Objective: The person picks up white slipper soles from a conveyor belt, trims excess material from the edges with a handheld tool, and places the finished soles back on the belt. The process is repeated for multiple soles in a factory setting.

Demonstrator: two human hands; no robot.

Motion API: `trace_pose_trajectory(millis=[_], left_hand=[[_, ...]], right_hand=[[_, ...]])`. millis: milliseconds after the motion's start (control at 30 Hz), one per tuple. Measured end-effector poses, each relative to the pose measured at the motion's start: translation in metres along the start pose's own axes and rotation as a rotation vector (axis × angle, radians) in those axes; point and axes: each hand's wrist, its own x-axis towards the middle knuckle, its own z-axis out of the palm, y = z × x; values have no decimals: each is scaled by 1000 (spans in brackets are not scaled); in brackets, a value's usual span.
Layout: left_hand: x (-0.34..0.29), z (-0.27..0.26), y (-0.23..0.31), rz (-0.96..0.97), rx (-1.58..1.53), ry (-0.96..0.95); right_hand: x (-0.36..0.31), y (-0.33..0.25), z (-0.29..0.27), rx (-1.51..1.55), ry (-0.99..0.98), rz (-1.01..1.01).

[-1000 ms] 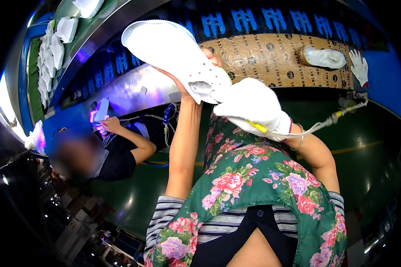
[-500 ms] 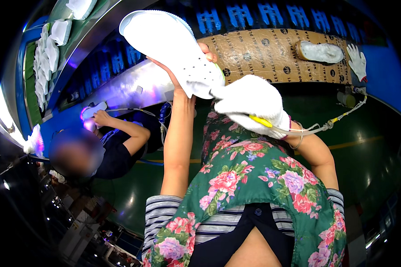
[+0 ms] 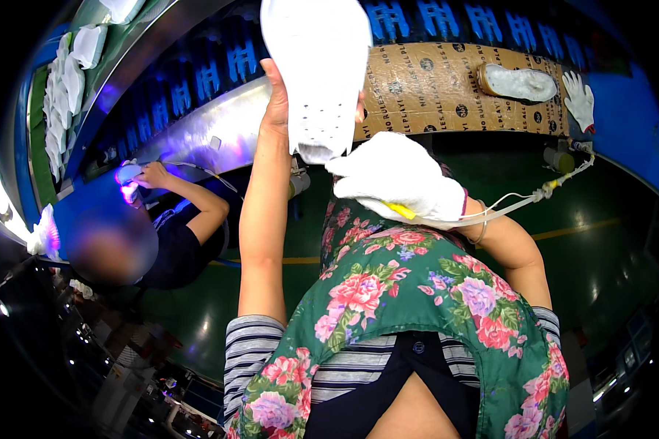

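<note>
A white shoe sole (image 3: 318, 66), long and with small holes towards its near end, is held up in front of me. My left hand (image 3: 274, 99) grips it, thumb along the left edge and fingertips showing at the right edge. My right hand (image 3: 399, 175), in a white knit glove, is closed at the sole's near end, its fingertips at or very near that edge. A yellow piece (image 3: 399, 210) on a clear hose (image 3: 490, 216) runs into this hand. Whatever tool sits inside the fingers is hidden by the glove.
Brown printed cardboard (image 3: 410, 88) covers the bench ahead, with a tan-edged sole (image 3: 518, 83) and a loose white glove (image 3: 578, 101) on its right. Blue racks (image 3: 439, 18) stand behind. On the left, a co-worker's hand (image 3: 152, 175) holds a piece; white soles (image 3: 66, 95) line a conveyor.
The sole has turned more upright and shifted right, its holes now facing me. My gloved right hand has moved slightly left, staying at the near end. The co-worker's hands shifted a little left.
</note>
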Motion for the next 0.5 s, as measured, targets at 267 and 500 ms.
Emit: trace_pose_trajectory(millis=[267, 500], left_hand=[[1, 5, 11, -232, 428, 424], [6, 31, 19, -444, 494, 483]], right_hand=[[16, -6, -9, 374, -313, 605], [11, 3, -9, 120, -83, 48]])
